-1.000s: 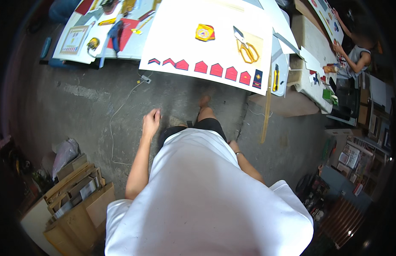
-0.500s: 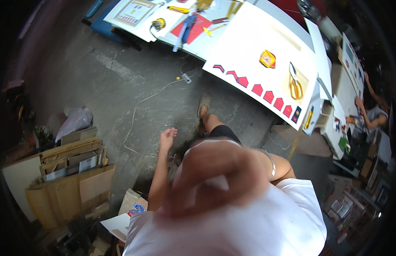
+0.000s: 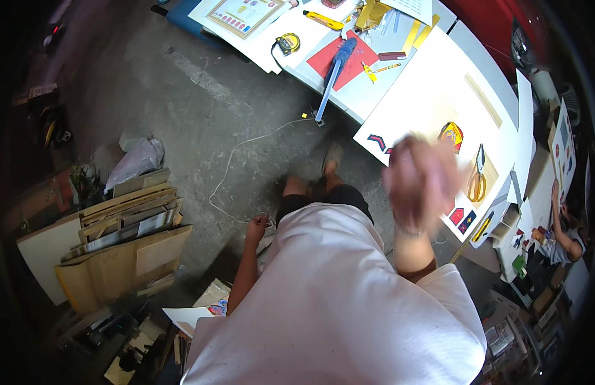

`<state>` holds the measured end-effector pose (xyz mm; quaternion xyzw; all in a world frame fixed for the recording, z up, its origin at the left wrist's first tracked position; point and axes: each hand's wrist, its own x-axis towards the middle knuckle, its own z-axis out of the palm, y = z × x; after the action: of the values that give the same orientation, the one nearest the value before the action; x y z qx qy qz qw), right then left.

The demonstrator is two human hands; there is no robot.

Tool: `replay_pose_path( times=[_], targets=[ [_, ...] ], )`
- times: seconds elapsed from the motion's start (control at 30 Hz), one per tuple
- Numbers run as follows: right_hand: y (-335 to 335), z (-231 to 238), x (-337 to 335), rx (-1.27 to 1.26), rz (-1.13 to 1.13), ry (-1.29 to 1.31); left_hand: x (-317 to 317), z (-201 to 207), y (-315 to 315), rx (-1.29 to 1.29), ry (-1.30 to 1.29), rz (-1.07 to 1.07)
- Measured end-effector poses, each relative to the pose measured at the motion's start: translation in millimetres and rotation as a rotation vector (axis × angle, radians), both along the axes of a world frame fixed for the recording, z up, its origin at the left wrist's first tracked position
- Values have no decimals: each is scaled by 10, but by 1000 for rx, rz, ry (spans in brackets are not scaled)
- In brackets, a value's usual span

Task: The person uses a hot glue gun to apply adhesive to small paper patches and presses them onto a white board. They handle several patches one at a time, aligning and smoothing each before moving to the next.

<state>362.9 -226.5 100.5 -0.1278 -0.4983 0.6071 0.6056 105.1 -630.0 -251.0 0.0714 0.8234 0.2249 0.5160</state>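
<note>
I look down on my white shirt (image 3: 336, 301) and black shorts, with one foot in a sandal (image 3: 331, 160) on the concrete floor. My left hand (image 3: 258, 228) hangs at my side with its fingers loosely curled and nothing in it. My right hand (image 3: 422, 183) is raised in front of the camera and blurred by motion; I see nothing held in it. Behind it lies a white board (image 3: 438, 90) with red and blue cut-out shapes, a coloured badge (image 3: 452, 133) and orange-handled pliers (image 3: 478, 176).
The bench holds a blue tool (image 3: 336, 64) on red paper, a yellow tape measure (image 3: 288, 43) and yellow strips. Cardboard sheets (image 3: 124, 237) lean at the left beside a plastic bag (image 3: 138, 160). A white cable (image 3: 236, 167) trails on the floor. Another person (image 3: 563, 228) sits at the right.
The view has swung left and down across the floor. My right hand, close to the camera half a second ago, has moved right and farther out. My left hand has curled shut.
</note>
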Motion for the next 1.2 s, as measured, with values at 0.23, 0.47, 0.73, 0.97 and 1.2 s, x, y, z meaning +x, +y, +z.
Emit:
replay_pose_path(
  times=[0.23,0.47,0.73,0.97,1.2],
  targets=[
    [665,-1807,-278,-751,-196,-795,-510,491,1726,478,60,120],
    [1121,-2182,-1148,-1050,-109,-725,-319,894,5010,738,173,-429],
    [1176,-2029,-1459,-1182,-369,-774,14,1056,6373,332,4,-1052],
    [1132,-1801,-1668,-1147,-596,-1137,33,965,6331,493,47,-988],
    [896,-1538,-1700,-1133,-584,-1151,-9,981,6325,447,-6,-999]
  ],
)
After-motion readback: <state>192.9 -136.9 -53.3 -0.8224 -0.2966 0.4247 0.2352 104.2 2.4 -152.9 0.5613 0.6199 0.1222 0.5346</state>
